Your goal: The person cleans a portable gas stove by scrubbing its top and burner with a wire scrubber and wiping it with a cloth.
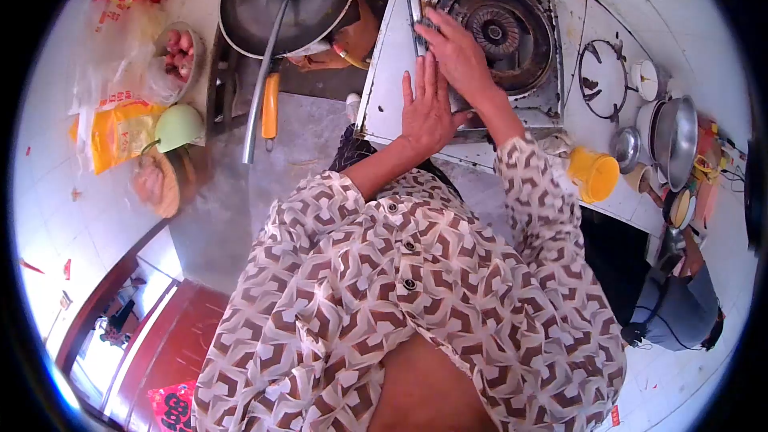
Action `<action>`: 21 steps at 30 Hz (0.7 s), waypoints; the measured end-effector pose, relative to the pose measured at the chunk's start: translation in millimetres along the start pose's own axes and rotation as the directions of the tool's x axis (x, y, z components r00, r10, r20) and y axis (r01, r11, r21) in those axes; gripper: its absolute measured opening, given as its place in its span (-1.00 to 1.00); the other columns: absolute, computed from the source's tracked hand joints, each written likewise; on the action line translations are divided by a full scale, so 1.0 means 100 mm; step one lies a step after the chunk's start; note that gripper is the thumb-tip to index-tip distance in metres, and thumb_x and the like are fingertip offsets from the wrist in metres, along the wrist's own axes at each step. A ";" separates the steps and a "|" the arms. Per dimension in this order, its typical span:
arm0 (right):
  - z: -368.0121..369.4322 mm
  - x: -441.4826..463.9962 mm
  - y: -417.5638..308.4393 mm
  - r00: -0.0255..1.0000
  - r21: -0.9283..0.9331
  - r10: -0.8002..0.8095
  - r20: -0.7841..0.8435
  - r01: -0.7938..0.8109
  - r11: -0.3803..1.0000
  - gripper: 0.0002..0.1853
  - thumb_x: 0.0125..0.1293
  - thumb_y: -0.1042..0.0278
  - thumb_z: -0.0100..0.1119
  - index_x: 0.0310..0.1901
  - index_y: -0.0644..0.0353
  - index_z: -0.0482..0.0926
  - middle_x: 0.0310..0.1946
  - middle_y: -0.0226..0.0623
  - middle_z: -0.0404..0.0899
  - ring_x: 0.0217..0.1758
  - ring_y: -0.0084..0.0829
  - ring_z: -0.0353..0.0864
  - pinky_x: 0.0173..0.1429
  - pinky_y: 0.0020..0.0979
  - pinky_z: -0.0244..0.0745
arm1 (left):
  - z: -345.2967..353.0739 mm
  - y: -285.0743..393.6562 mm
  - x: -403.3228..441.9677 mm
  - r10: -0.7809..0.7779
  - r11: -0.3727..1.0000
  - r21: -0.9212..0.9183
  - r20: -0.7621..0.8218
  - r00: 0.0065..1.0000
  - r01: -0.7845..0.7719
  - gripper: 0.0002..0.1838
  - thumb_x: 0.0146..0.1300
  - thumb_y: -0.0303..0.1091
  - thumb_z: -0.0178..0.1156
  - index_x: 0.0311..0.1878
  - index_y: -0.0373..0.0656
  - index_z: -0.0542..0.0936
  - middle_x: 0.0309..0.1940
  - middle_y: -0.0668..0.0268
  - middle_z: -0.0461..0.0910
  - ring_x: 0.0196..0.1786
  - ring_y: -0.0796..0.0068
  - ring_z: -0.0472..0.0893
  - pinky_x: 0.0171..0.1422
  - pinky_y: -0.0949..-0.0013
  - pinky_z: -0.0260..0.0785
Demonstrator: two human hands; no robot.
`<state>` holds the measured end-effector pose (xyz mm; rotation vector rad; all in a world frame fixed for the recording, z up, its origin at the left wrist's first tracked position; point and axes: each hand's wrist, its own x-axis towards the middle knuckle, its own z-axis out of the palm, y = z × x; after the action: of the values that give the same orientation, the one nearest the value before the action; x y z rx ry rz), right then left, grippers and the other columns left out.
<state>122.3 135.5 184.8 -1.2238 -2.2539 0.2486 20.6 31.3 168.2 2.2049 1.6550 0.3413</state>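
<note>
My left hand (430,116) lies with fingers stretched out over the near left edge of a gas stove (534,104). Above and partly beside it, my right hand (464,56) reaches across to the stove's left metal rim, its fingers extended and slightly apart. A small greyish patch shows at the right fingertips; I cannot make out whether it is a separate thing. The round burner (494,32), dark with rust and grime, sits just right of my right hand, with no pan on it.
Left of the stove are a black wok (240,8) with a metal ladle (268,88) and an orange-handled tool (271,104). A bowl of reddish bulbs (178,56) and a green gourd (180,128) stand further left. At right are a pot stand (602,80), yellow bucket (592,174) and metal basin (676,144).
</note>
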 end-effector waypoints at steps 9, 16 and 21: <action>0.29 0.86 0.49 0.965 -0.082 0.107 -0.241 -0.130 0.988 -0.62 0.23 0.52 0.08 0.06 0.01 0.65 0.17 -0.14 0.54 0.24 -0.13 0.53 0.27 -0.18 0.48 | -0.11 0.13 0.01 0.104 0.965 0.226 0.127 0.986 -0.131 0.19 0.10 0.43 0.12 0.48 -0.46 0.08 0.53 -0.17 -0.04 0.61 -0.08 -0.12 0.59 -0.15 -0.30; 0.24 0.72 0.34 0.998 -0.057 0.002 -0.065 -0.006 0.998 -0.64 0.28 0.51 0.05 0.08 0.03 0.64 0.18 -0.16 0.53 0.24 -0.12 0.54 0.27 -0.19 0.48 | -0.06 0.10 0.00 0.153 0.987 0.045 0.086 0.984 -0.157 0.19 0.09 0.42 0.13 0.48 -0.46 0.07 0.52 -0.19 -0.05 0.60 -0.11 -0.12 0.60 -0.14 -0.29; 0.12 1.03 0.50 0.962 0.153 0.152 -0.226 -0.119 0.981 -0.67 0.21 0.53 0.11 0.03 0.27 0.56 -0.05 0.01 0.54 0.07 0.12 0.51 0.16 0.02 0.44 | 0.02 0.17 0.01 0.160 0.983 0.080 0.096 0.982 -0.168 0.20 0.08 0.42 0.13 0.48 -0.47 0.07 0.53 -0.20 -0.06 0.60 -0.13 -0.13 0.61 -0.13 -0.30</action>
<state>106.9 249.2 193.6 -1.2648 -1.9194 0.2894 36.1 27.9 173.1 2.3919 1.4723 0.2122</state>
